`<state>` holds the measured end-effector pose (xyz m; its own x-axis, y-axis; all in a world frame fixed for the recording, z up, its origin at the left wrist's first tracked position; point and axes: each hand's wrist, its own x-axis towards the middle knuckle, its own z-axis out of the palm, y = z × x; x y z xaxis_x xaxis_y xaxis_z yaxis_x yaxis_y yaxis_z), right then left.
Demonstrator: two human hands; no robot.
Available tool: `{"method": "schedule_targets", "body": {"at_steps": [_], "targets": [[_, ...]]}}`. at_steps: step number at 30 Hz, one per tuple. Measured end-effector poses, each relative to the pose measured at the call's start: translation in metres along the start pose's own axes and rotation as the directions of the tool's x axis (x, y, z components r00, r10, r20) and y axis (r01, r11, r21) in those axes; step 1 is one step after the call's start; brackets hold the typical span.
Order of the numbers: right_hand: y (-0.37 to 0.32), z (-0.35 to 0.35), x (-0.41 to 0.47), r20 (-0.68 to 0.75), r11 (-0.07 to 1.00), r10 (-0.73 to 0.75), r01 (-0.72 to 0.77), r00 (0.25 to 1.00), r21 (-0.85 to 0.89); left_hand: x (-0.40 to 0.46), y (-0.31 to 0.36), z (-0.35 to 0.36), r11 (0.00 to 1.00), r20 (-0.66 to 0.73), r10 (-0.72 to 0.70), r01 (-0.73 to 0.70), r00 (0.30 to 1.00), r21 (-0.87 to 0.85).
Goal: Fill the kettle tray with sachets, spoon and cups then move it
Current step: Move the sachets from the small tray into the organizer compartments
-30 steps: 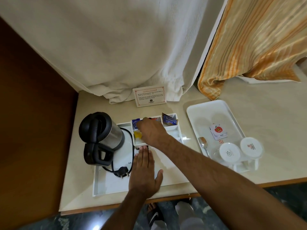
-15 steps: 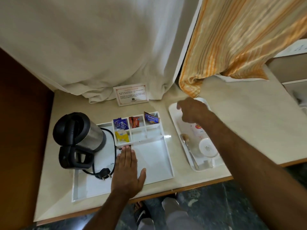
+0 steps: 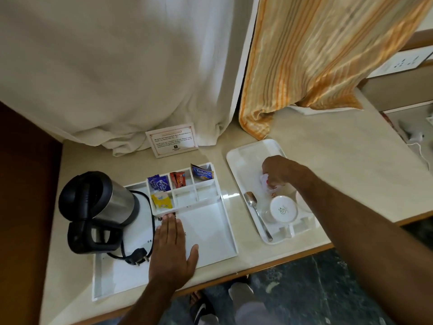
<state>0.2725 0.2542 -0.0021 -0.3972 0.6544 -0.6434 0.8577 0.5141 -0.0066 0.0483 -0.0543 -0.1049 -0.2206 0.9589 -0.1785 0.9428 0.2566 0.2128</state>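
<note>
The white kettle tray (image 3: 212, 240) lies on the counter with a steel and black kettle (image 3: 98, 207) at its left. Its back compartments hold a blue sachet (image 3: 161, 183), a red sachet (image 3: 178, 179), a Tetley sachet (image 3: 202, 172) and a yellow sachet (image 3: 161, 201). My left hand (image 3: 172, 249) lies flat and open on the tray floor. My right hand (image 3: 278, 171) is over the second white tray (image 3: 241, 160), fingers closed on a white and red sachet (image 3: 266, 181). A spoon (image 3: 256, 212) and an upturned white cup (image 3: 282, 208) lie there; a second cup is mostly hidden by my arm.
A framed notice card (image 3: 173, 140) stands behind the kettle tray against a white curtain (image 3: 128, 66). A striped orange curtain (image 3: 316, 55) hangs over the back right. The kettle's plug (image 3: 138, 255) lies on the tray. The counter's front edge (image 3: 257, 266) runs close to both trays.
My right hand left the kettle tray's compartments, crossed to the right tray and closed on the white and red sachet. The left hand stayed flat on the tray. The view shifted right.
</note>
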Motion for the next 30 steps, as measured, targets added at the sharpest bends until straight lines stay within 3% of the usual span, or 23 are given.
{"method": "schedule_targets", "body": {"at_steps": [4, 7, 9, 11, 17, 22, 25, 27, 30], "targets": [[-0.010, -0.010, -0.017, -0.205, 0.991, -0.053, 0.077, 0.977, 0.108, 0.000, 0.000, 0.000, 1.000, -0.020, 0.020, -0.019, 1.000, 0.019], [-0.049, -0.017, -0.036, -0.426, 0.930, -0.096, 0.234, 0.900, 0.284, 0.001, 0.003, -0.002, 0.999, -0.028, 0.029, -0.028, 0.999, 0.020], [-0.086, -0.021, -0.043, -0.464, 0.834, -0.208, 0.404, 0.861, 0.376, 0.001, 0.005, -0.002, 0.999, -0.036, 0.035, -0.034, 0.999, 0.012], [-0.124, -0.020, -0.043, -0.443, 0.770, -0.295, 0.485, 0.847, 0.414, 0.000, 0.004, -0.003, 0.999, -0.040, 0.038, -0.038, 0.998, 0.011], [-0.186, 0.001, -0.015, -0.422, 0.889, -0.337, 0.432, 0.842, 0.152, -0.001, 0.004, -0.004, 0.999, -0.066, 0.047, -0.047, 0.997, 0.006], [-0.203, 0.007, -0.006, -0.430, 0.909, -0.391, 0.415, 0.814, -0.042, -0.001, 0.002, -0.003, 0.999, -0.057, 0.043, -0.043, 0.997, 0.011], [-0.204, 0.011, -0.008, -0.548, 0.884, -0.456, 0.426, 0.701, -0.190, -0.001, 0.001, -0.003, 0.999, -0.055, 0.045, -0.044, 0.997, 0.014], [-0.201, 0.011, -0.014, -0.677, 0.877, -0.426, 0.458, 0.600, -0.145, -0.001, 0.000, -0.002, 0.999, -0.054, 0.045, -0.044, 0.998, 0.015], [-0.181, 0.005, -0.022, -0.843, 0.907, -0.101, 0.397, 0.529, 0.140, -0.002, 0.000, -0.002, 0.999, -0.055, 0.039, -0.039, 0.998, 0.008]]}}
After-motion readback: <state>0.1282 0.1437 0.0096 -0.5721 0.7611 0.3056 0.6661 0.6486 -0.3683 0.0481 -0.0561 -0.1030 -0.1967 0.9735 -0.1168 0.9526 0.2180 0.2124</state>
